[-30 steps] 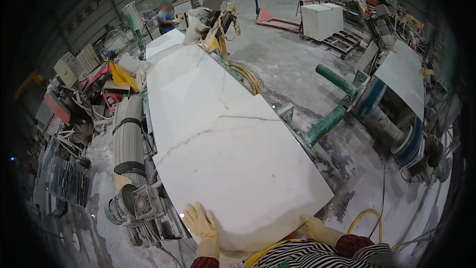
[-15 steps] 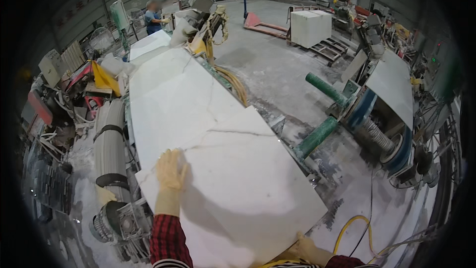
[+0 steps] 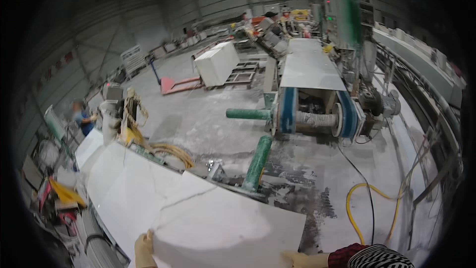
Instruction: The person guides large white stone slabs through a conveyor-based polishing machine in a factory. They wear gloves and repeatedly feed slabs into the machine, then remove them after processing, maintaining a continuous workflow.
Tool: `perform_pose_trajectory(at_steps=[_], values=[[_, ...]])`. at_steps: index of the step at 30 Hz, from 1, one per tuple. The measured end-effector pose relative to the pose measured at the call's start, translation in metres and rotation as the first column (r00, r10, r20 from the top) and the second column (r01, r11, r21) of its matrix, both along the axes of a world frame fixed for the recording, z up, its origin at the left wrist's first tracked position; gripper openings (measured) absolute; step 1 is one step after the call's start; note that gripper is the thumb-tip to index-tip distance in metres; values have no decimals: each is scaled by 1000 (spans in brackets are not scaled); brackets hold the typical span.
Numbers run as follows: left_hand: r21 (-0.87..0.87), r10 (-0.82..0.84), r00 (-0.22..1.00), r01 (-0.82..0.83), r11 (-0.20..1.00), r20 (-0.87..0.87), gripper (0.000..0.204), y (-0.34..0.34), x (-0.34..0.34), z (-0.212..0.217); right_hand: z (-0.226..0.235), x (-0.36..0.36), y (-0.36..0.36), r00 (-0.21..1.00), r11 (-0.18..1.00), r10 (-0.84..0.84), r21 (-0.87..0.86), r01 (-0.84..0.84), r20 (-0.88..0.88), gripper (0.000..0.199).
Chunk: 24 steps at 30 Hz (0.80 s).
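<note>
Large white stone slab (image 3: 198,218) with thin grey veins, gripped at its near edge by gloved left hand (image 3: 145,250), near corner held by gloved right hand (image 3: 303,259).

Large white marble slab (image 3: 198,218), grey-veined, lying flat, lower-left

Big white veined stone slab (image 3: 198,218) lies front-left, with the left hand (image 3: 144,250) on its near left edge and the right hand (image 3: 302,259) at its near right corner. Two green rollers (image 3: 258,161) stand just behind it. Yellow hose (image 3: 369,208) lies on the floor to the right, white stone block (image 3: 216,63) far behind.
</note>
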<state>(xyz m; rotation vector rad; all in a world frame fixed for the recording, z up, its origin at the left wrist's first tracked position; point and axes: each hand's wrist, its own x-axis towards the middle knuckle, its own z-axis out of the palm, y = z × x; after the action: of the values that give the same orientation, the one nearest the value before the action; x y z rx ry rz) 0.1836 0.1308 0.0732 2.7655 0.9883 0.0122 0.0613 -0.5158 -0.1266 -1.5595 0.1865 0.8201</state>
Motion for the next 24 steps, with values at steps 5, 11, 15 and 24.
perform_pose_trajectory(at_steps=[5, 11, 15, 24], values=[[162, -111, 990, 124, 979, -91, 62, -71, 6, 107, -17, -21, -1, 959, 937, 156, -344, -67, 237, 65], [-761, 483, 635, 276, 587, 603, 28, -67, 6, 169, -56, 10, -33, 988, 988, -64, -133, 83, 144, 70], [-11, -109, 382, 298, 954, 918, 45, -81, 11, 179, 63, 82, -58, 879, 852, -450, 221, 475, -156, 77], [950, -716, 664, 25, 310, 216, 55, -202, 121, 154, 170, 280, -266, 622, 676, -731, 418, 607, 281, 66]])
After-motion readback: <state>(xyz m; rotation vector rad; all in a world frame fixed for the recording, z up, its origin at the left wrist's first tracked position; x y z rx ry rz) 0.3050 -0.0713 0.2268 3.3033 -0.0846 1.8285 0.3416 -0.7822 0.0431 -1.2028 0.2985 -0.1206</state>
